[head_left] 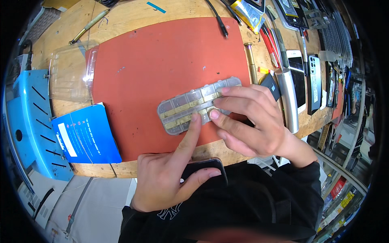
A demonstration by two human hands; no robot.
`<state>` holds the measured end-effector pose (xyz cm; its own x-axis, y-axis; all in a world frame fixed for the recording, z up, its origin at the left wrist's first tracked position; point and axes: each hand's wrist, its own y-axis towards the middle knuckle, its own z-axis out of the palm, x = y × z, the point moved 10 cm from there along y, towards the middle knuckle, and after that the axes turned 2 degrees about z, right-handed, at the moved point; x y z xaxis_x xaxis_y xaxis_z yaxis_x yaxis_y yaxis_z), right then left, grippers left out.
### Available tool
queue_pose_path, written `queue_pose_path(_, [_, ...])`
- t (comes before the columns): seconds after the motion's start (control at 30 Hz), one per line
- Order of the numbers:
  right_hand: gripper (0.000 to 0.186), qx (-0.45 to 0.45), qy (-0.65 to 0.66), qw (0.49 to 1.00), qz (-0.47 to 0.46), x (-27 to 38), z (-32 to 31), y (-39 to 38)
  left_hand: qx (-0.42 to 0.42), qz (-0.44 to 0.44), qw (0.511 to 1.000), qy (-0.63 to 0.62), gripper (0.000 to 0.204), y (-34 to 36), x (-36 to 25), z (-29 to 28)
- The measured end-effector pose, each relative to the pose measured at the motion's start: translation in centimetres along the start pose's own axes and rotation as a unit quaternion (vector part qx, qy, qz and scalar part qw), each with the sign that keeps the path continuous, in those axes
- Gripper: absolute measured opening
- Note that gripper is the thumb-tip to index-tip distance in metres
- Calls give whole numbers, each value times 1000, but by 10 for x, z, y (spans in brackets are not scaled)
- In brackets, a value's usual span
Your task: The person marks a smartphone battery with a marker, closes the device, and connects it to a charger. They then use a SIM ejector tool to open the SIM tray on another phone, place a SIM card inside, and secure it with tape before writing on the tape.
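Note:
A clear plastic compartment box [190, 97] with pale labelled strips lies slantwise on the red mat [162, 56]. My right hand [255, 121] is closed over the box's right end, its thumb and fingertips pinching at the lids there. My left hand [166, 178] stretches its index finger onto the near edge of the same box. Under that hand's thumb is a dark smartphone [202, 167], held against the curled fingers at the table's front edge. My right fingers hide some compartments, and what lies inside the box is too small to tell.
Left of the mat are a blue booklet [87, 133], a clear plastic tray [71, 73] and a blue slotted unit [34, 125]. Along the right lie a silver cylinder [287, 101], a white phone [299, 85], a brass-coloured screwdriver [251, 62] and several tools. A black cable [219, 20] reaches the mat's far edge.

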<state>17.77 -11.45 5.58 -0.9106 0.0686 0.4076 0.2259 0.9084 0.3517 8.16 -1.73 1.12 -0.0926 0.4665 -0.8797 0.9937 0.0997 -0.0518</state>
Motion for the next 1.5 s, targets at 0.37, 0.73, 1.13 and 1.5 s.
queue_pose_path(0.37, [32, 40, 99, 986, 128, -51, -9, 32, -22, -36, 998, -51, 108, -11, 7, -1])
queue_pose_path(0.73, [15, 42, 76, 989, 123, -43, 5, 36, -29, -46, 998, -45, 109, -9, 11, -2])
queue_pose_path(1.13, [8, 17, 131, 988, 83, -20, -11, 23, -48, -67, 996, -41, 113, -6, 11, -3])
queue_pose_path(1.5, [16, 123, 23, 984, 128, -35, 1, 47, -49, -68, 996, -20, 113, -4, 11, -2])
